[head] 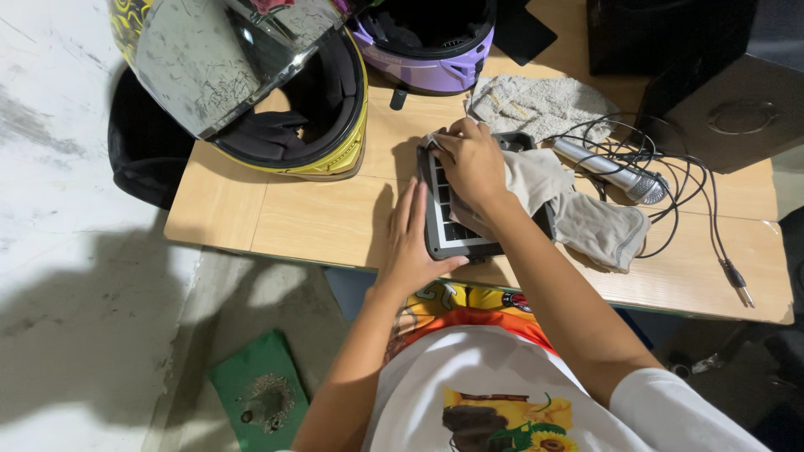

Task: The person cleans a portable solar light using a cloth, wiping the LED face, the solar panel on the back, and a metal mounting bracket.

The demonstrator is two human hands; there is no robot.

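A dark flat device with a grid of grey keys (448, 226) lies on the wooden table (327, 218) near its front edge. My left hand (410, 238) lies flat and open on the table against the device's left side, steadying it. My right hand (473, 163) presses a beige cloth (586, 218) onto the device's top; the cloth trails off to the right over the device and table.
A yellow-and-black helmet with a mirrored visor (251, 75) sits at the table's left, a purple helmet (427, 42) behind it. A rough grey rag (536, 100), a silver microphone (611, 172) with tangled black cable, and a black speaker box (729, 100) lie to the right.
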